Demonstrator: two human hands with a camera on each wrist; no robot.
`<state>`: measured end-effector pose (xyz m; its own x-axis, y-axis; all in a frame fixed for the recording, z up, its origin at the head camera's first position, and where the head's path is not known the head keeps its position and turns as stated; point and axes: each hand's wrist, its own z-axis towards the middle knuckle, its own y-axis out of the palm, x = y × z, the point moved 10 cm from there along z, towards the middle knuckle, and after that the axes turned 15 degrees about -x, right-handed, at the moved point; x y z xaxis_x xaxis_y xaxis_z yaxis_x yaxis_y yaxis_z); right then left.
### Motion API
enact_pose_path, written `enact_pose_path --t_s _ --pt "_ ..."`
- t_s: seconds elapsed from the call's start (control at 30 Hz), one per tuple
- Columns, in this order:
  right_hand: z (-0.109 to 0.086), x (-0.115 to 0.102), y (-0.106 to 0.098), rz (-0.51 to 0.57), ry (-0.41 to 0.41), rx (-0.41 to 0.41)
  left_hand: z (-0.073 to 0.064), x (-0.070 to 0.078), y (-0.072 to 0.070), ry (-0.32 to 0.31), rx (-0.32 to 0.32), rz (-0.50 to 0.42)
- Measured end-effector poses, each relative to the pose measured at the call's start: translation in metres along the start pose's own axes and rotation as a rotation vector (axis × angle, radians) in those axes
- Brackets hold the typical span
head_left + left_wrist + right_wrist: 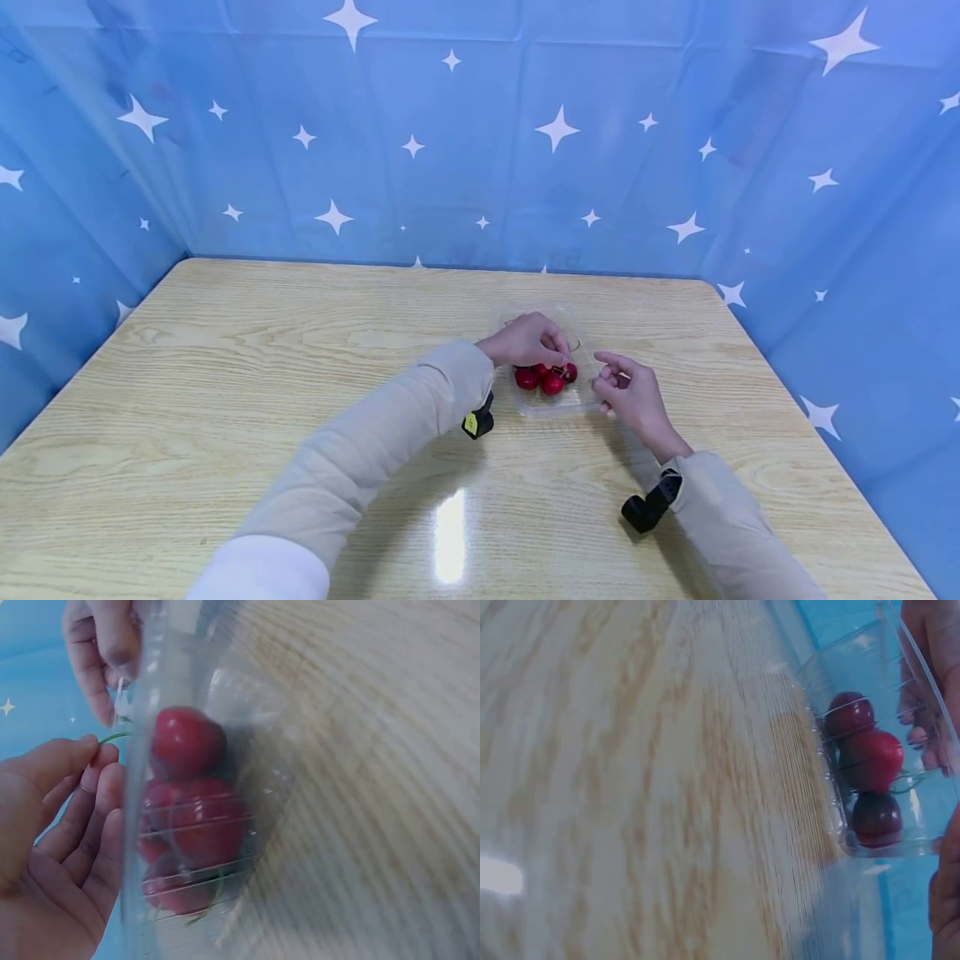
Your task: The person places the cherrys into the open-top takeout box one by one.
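Several dark red cherries (pixel 552 383) lie in a clear plastic container (pixel 540 410) on the table. My left hand (pixel 528 340) reaches over the container from the left. In the left wrist view, its thumb and forefinger pinch a thin green cherry stem (pixel 114 736), which runs down toward the topmost cherry (pixel 187 742). At the container's right side, my right hand (pixel 633 400) has its fingers bent at the rim, and it seems to hold the edge. Only part of the right hand (pixel 946 889) appears in the right wrist view, at the container's corner.
The container stands on a light wood-grain table (pixel 300 333). Behind and beside it hangs a blue curtain (pixel 480 100) with white stars. Black wrist cameras (pixel 651 502) are strapped to both forearms, just above the tabletop.
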<state>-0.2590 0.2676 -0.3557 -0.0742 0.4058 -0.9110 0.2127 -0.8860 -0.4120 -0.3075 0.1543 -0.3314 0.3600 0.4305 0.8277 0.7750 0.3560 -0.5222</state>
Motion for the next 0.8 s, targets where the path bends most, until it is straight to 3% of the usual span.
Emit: enact_pose_path --t_s 0.37,0.63,0.8 --pt "-0.001 0.003 0.0 -0.003 0.017 0.002 0.005 0.007 0.008 0.056 0.039 0.102" --pt "-0.002 0.001 -0.001 0.005 -0.006 0.009 -0.007 0.007 -0.009 0.133 0.204 0.026" --pt "-0.005 0.001 0.0 0.033 -0.002 0.004 -0.017 0.001 -0.019 0.132 0.285 0.037"
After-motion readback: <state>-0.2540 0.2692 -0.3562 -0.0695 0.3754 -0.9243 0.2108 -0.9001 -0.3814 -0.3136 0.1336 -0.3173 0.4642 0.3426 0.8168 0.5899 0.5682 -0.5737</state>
